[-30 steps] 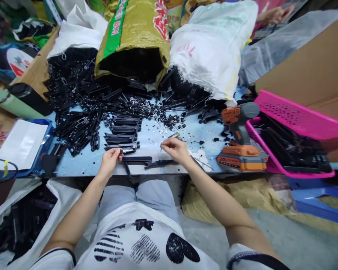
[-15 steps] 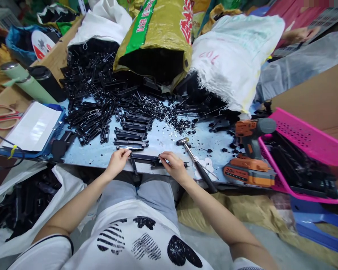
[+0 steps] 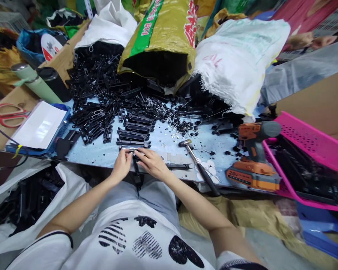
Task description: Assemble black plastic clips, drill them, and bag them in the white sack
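Note:
At the table's front edge my left hand [image 3: 122, 164] is closed, thumb and fingertips pinched on a long black plastic part [image 3: 136, 175] that slants down over my lap. My right hand [image 3: 153, 164] meets it there, its fingers bent over the same end of the part. The fingers hide most of that end, and whether a small pin sits between them cannot be made out. Just beyond my hands lies a row of similar black plastic parts [image 3: 133, 135]. A thin black strip [image 3: 178, 166] rests right of my right hand.
A hammer [image 3: 198, 163] and a cordless drill [image 3: 253, 157] lie to the right, before a pink basket [image 3: 312, 131]. Behind are heaped black pieces [image 3: 94, 86], small metal pins [image 3: 165, 110] and open sacks [image 3: 160, 45]. Scissors [image 3: 11, 115] lie left. Another person's hands [image 3: 312, 40] show far right.
My right hand has moved left, from the far end of the black part to beside my left hand. The view has shifted slightly.

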The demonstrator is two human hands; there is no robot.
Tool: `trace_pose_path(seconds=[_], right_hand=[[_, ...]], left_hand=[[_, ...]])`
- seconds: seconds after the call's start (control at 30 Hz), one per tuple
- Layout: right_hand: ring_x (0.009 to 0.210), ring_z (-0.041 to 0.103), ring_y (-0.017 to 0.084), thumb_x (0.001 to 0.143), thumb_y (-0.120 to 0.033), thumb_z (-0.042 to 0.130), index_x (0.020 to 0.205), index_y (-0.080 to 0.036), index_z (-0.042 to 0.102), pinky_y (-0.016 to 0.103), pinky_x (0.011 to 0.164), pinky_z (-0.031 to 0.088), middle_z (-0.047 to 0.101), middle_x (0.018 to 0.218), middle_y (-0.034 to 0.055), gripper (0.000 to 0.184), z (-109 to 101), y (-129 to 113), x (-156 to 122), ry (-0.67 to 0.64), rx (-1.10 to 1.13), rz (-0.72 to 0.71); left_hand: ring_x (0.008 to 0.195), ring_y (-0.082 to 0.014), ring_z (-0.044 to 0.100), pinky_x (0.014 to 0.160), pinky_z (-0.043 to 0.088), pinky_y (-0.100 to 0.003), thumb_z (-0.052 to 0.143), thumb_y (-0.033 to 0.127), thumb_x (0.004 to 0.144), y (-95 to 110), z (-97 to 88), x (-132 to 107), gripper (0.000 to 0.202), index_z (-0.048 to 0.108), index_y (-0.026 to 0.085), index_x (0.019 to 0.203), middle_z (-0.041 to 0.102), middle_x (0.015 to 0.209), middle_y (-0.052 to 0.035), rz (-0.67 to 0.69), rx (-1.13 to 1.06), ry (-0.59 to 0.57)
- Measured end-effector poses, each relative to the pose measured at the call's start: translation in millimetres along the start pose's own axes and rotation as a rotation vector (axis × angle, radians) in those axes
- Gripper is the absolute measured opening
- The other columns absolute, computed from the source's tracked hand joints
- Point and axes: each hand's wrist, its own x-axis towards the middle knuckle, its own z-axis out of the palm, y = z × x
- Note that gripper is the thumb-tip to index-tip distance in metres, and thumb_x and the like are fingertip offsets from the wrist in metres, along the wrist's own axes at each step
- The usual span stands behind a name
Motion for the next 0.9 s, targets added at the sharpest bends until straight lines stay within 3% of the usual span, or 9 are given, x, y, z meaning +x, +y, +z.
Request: trace_pose_path(seconds=[0.13, 0.27, 0.37, 0.47, 0.53, 0.6, 0.67, 0.73, 0.9], right_hand=[[0.114, 0.051, 0.020, 0.096, -0.036, 0.036, 0.132, -0.017, 0.048, 0.036, 0.093, 0.044, 0.052, 0.128, 0.0124, 0.042, 23, 1, 13, -0.075, 0.045, 0.008], [0.111, 0.051, 0.021, 0.096, -0.037, 0.037, 0.132, -0.017, 0.048, 0.038, 0.093, 0.044, 0.054, 0.126, 0.0131, 0.043, 28, 0, 12, -0.114, 0.011, 0.023], [0.113, 0.050, 0.021, 0.096, -0.036, 0.035, 0.133, -0.017, 0.048, 0.039, 0.093, 0.044, 0.051, 0.130, 0.0131, 0.043, 21, -5, 9, -0.112, -0.017, 0.024], [0.123, 0.043, 0.023, 0.095, -0.037, 0.038, 0.133, -0.018, 0.047, 0.045, 0.103, 0.035, 0.045, 0.137, 0.0131, 0.043, 7, -2, -10, 0.015, -0.039, -0.039], [0.127, 0.040, 0.024, 0.094, -0.036, 0.042, 0.134, -0.016, 0.045, 0.047, 0.106, 0.032, 0.044, 0.137, 0.0150, 0.045, -3, 8, -33, 0.173, -0.062, -0.015], [0.123, 0.043, 0.024, 0.092, -0.035, 0.046, 0.134, -0.015, 0.043, 0.044, 0.101, 0.038, 0.047, 0.133, 0.0170, 0.047, -9, 23, -56, 0.255, -0.086, 0.037], [0.115, 0.050, 0.023, 0.091, -0.034, 0.049, 0.134, -0.014, 0.043, 0.039, 0.093, 0.045, 0.053, 0.126, 0.0168, 0.048, -11, 39, -74, 0.209, -0.097, 0.044], [0.105, 0.056, 0.021, 0.091, -0.035, 0.050, 0.133, -0.014, 0.043, 0.034, 0.086, 0.048, 0.058, 0.117, 0.0152, 0.048, -10, 54, -81, 0.122, -0.088, 0.018], [0.085, 0.058, 0.018, 0.091, -0.041, 0.047, 0.132, -0.015, 0.046, 0.030, 0.074, 0.049, 0.062, 0.097, 0.0106, 0.048, -9, 78, -75, -0.084, -0.111, -0.095]], left_hand=[[0.064, -0.0210, 0.062, 0.062, 0.045, -0.030, 0.054, 0.042, 0.081, 13, 12.4, -24, 0.028, 0.061, 0.019, 0.067, 0.063, 0.064, -0.0058, -0.050, 0.395, -0.120], [0.061, -0.0236, 0.064, 0.058, 0.044, -0.030, 0.052, 0.035, 0.081, 25, 29.0, -30, 0.026, 0.067, 0.017, 0.071, 0.066, 0.064, -0.0106, -0.096, 0.503, -0.093], [0.064, -0.0256, 0.064, 0.059, 0.045, -0.033, 0.049, 0.038, 0.084, 26, 21.5, -28, 0.031, 0.068, 0.017, 0.072, 0.067, 0.067, -0.0120, -0.045, 0.511, -0.191], [0.076, -0.0274, 0.063, 0.067, 0.046, -0.036, 0.046, 0.040, 0.087, 29, 9.1, -21, 0.032, 0.066, 0.016, 0.079, 0.066, 0.078, -0.0133, 0.114, 0.512, -0.211], [0.094, -0.0293, 0.059, 0.078, 0.045, -0.038, 0.049, 0.044, 0.086, 35, 9.9, -11, 0.033, 0.063, 0.016, 0.094, 0.064, 0.096, -0.0153, 0.343, 0.486, -0.181], [0.106, -0.0307, 0.053, 0.088, 0.041, -0.042, 0.056, 0.049, 0.081, 41, 20.2, 0, 0.044, 0.057, 0.015, 0.109, 0.060, 0.108, -0.0159, 0.592, 0.463, -0.240], [0.103, -0.0297, 0.053, 0.088, 0.040, -0.041, 0.063, 0.049, 0.077, 45, 35.4, 11, 0.053, 0.052, 0.014, 0.115, 0.060, 0.106, -0.0146, 0.715, 0.463, -0.364], [0.098, -0.0273, 0.055, 0.083, 0.041, -0.038, 0.063, 0.043, 0.078, 44, 48.9, 19, 0.048, 0.051, 0.014, 0.115, 0.061, 0.099, -0.0120, 0.705, 0.472, -0.428], [0.100, -0.0266, 0.053, 0.081, 0.040, -0.037, 0.061, 0.044, 0.080, 40, 58.3, 21, 0.044, 0.051, 0.014, 0.110, 0.059, 0.103, -0.0107, 0.660, 0.485, -0.412]])
